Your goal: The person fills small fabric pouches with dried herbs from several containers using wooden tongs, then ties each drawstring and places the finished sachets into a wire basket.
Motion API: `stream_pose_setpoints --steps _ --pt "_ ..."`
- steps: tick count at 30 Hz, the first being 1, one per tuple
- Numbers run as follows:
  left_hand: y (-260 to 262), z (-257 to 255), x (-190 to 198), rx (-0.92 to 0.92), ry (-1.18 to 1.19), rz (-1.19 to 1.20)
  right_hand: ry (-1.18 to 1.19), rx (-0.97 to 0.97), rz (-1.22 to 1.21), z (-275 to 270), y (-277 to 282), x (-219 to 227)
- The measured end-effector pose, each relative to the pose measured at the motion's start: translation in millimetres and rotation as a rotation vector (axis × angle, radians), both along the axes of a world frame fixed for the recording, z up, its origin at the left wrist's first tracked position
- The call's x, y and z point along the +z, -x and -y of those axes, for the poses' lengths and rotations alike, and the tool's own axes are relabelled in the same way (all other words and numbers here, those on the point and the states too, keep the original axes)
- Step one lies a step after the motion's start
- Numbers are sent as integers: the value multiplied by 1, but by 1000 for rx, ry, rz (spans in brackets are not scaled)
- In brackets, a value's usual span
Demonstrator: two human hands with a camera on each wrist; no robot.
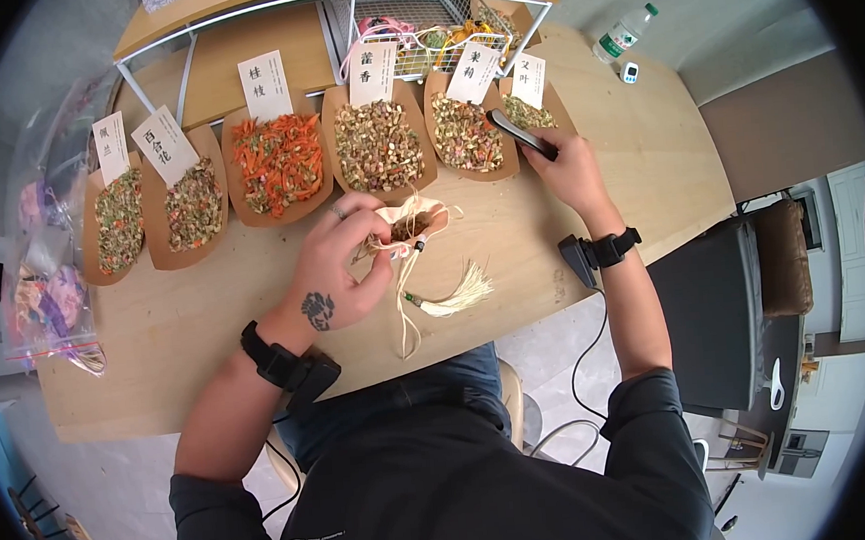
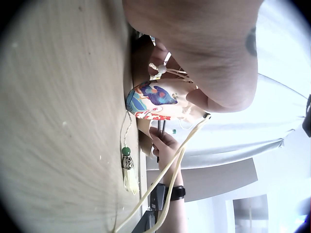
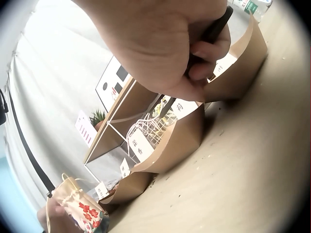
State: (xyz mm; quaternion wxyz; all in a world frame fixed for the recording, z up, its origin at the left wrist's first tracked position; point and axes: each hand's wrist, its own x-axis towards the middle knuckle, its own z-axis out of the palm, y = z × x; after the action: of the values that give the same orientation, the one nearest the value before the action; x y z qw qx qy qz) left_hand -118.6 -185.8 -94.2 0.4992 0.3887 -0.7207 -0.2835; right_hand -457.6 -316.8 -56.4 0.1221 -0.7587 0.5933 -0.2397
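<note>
My left hand [image 1: 340, 268] grips the rim of a cream drawstring pouch [image 1: 433, 219], whose mouth is spread and shows brown dried bits inside. Colourful embroidery-like patterns and red flowers decorate the pouch [image 2: 154, 96] in both wrist views. A pale tassel [image 1: 462, 292] with a green bead trails from it onto the table. Over on the right, my right hand [image 1: 571, 175] holds black tongs [image 1: 523, 135], their tips pointing over the paper tray labelled 茉莉 [image 1: 442, 159]. Chopped dried herbs [image 1: 470, 133] fill that tray.
More paper trays hold herbs, among them an orange-red mix [image 1: 280, 165] and a brown-white mix [image 1: 377, 145], each with a label card. Behind them stands a wooden shelf [image 1: 258, 66] with a wire basket. A plastic bag [image 1: 50, 257] hangs at the left; a bottle [image 1: 625, 34] stands back right.
</note>
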Motion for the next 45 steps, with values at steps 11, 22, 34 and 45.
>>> stream_pose_setpoints --steps 11,22,34,45 --pt "0 -1 0 -14 -10 6 -27 -109 74 17 42 17" --pt "-1 -1 -1 -11 -15 13 -42 -206 -295 22 53 28" --pt "-1 -1 1 -7 -12 12 -158 -202 -397 28 48 28" --pt "0 -1 1 -16 -14 4 -62 -105 -333 24 44 20"
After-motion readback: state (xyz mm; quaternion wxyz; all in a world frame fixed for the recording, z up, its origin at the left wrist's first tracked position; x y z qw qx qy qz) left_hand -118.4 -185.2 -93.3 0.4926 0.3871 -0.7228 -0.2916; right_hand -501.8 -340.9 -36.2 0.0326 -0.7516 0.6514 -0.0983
